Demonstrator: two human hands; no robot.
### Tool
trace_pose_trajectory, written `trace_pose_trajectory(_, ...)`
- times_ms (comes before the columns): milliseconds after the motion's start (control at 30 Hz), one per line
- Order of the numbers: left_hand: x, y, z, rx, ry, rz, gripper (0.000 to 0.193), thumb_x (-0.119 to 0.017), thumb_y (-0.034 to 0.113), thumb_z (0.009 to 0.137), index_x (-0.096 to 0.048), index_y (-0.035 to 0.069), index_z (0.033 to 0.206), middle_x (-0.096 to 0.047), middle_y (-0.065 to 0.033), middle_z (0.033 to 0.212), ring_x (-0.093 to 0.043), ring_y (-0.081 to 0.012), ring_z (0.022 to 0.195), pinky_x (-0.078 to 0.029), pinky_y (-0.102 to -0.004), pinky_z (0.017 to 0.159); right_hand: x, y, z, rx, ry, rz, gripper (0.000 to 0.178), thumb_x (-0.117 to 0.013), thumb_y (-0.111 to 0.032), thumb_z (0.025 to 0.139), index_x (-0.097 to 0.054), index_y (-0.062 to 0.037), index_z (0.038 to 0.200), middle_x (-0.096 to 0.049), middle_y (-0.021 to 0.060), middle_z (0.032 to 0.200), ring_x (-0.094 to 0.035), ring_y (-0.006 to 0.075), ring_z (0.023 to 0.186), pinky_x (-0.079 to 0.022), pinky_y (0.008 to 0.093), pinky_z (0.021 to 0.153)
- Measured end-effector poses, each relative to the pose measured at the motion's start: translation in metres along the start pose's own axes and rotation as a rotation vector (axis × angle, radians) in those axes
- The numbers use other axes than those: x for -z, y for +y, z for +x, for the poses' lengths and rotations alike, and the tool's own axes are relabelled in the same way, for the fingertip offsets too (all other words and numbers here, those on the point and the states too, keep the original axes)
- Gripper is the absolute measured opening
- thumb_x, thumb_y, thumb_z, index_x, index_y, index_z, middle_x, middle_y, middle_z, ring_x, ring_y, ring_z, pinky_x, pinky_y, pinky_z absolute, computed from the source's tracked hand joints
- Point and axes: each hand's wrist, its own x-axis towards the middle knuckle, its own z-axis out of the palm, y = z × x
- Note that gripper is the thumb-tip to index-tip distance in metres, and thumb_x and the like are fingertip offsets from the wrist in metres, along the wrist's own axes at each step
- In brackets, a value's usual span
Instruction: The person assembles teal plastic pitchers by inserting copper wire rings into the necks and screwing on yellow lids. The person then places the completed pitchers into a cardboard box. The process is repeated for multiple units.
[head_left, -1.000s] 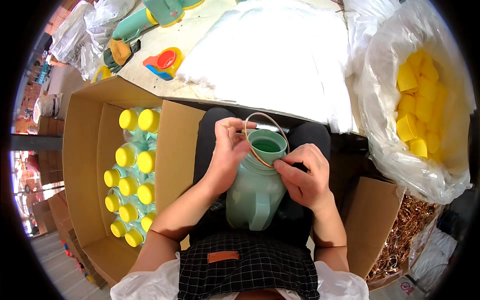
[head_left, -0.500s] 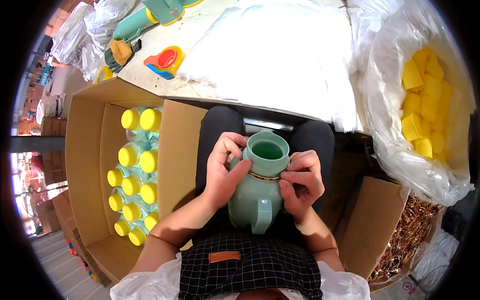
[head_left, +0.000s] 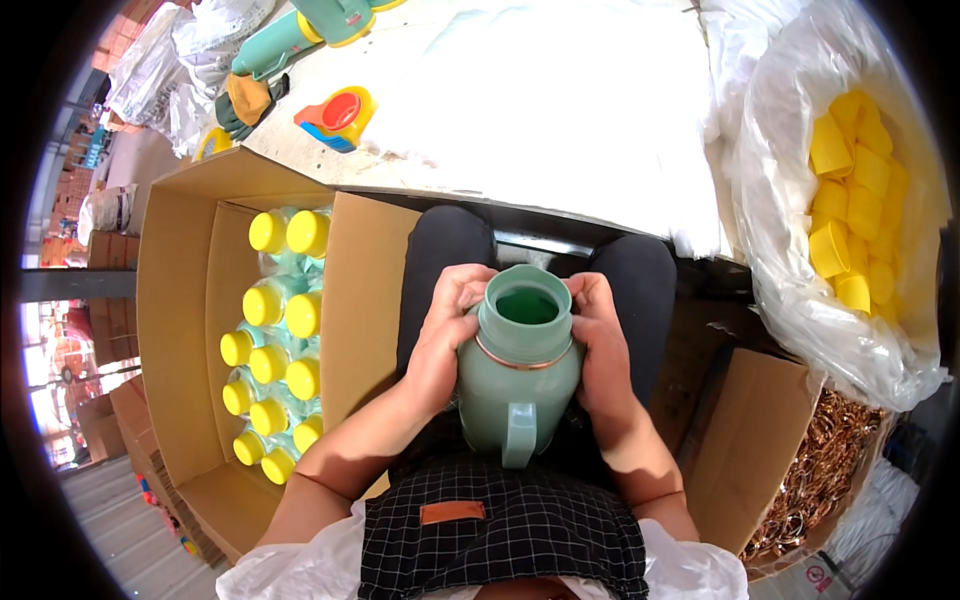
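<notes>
A pale green plastic jug (head_left: 485,400) stands upright between my knees, its round mouth tipped slightly towards me and its handle facing me. A thin copper-coloured ring (head_left: 520,365) goes round the base of its neck. My left hand (head_left: 443,335) grips the left side of the neck and shoulder, fingers curled behind. On the opposite side my right hand (head_left: 600,345) presses round the neck, thumb near the ring and fingertips partly hidden behind the rim. The jug's inside looks dark green; its base is lost against the dark apron (head_left: 500,545).
At left, an open cardboard box (head_left: 175,330) holds several clear bottles with yellow caps (head_left: 266,305). A carton of copper-coloured rings (head_left: 815,470) sits lower right, below a plastic bag of yellow cups (head_left: 850,210). On the white table lie a red-yellow-blue part (head_left: 340,118) and green jugs (head_left: 275,45).
Both hands have closed more firmly round the neck; the right fingers have moved up and behind the rim. The copper-coloured ring shows more fully, sitting a little lower in view.
</notes>
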Motion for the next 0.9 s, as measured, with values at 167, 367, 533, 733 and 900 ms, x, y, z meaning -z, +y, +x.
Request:
trace_pose_trajectory(167, 0.009, 0.007, 0.022, 0.219, -0.102, 0.010, 0.030, -0.052, 0.014, 0.094, -0.054, 0.006, 0.123, -0.059, -0.0056, 0.116, -0.057, -0.0130, 0.109, -0.046, -0.0265, 0.094, 0.019, 0.007, 0.027, -0.200, -0.237, 0.287, 0.018, -0.050, -0.002, 0.092, -0.051, -0.0070, 0.109, -0.058, 0.0050, 0.103, -0.056, 0.0113, 0.093, -0.046, 0.0232, 0.083)
trace_pose_trajectory(367, 0.007, 0.001, 0.055, 0.240, -0.136, -0.019, 0.023, -0.056, 0.017, 0.100, -0.062, 0.003, 0.117, -0.062, -0.0033, 0.108, -0.060, -0.0127, 0.103, -0.048, -0.0276, 0.090, 0.020, 0.005, 0.033, 0.073, 0.010, 0.172, 0.018, -0.059, -0.011, 0.100, -0.058, -0.0053, 0.117, -0.066, 0.0061, 0.107, -0.062, 0.0141, 0.101, -0.050, 0.0313, 0.091)
trace_pose_trajectory(533, -0.014, -0.029, 0.038, -0.156, 0.296, 0.354, 0.035, -0.050, 0.025, 0.105, -0.052, 0.003, 0.132, -0.053, -0.0042, 0.121, -0.049, -0.0138, 0.111, -0.039, -0.0297, 0.101, 0.041, -0.057, -0.007, 0.363, 0.027, -0.412, 0.072, -0.090, -0.014, 0.072, -0.054, -0.0034, 0.133, -0.055, 0.0076, 0.127, -0.056, 0.0175, 0.114, -0.046, 0.0332, 0.098)
trace_pose_trajectory(733, -0.034, -0.043, -0.023, 0.326, 0.001, -0.250, 0.037, -0.042, 0.032, 0.107, -0.058, 0.004, 0.123, -0.065, -0.0097, 0.115, -0.062, -0.0193, 0.106, -0.048, -0.0358, 0.097, 0.058, -0.077, -0.078, 0.839, 0.249, -0.645, 0.079, -0.097, -0.028, 0.058, -0.054, -0.0058, 0.121, -0.061, 0.0141, 0.118, -0.059, 0.0287, 0.112, -0.049, 0.0409, 0.094)
trace_pose_trajectory(900, -0.005, -0.060, -0.013, 0.390, 0.017, -0.306, 0.039, -0.052, 0.011, 0.099, -0.055, 0.000, 0.136, -0.065, -0.0167, 0.124, -0.064, -0.0277, 0.115, -0.052, -0.0421, 0.098, 0.076, -0.082, -0.073, 0.913, 0.061, -0.816, 0.051, -0.088, -0.022, 0.070, -0.067, -0.0042, 0.113, -0.064, 0.0141, 0.116, -0.058, 0.0333, 0.114, -0.045, 0.0467, 0.100)
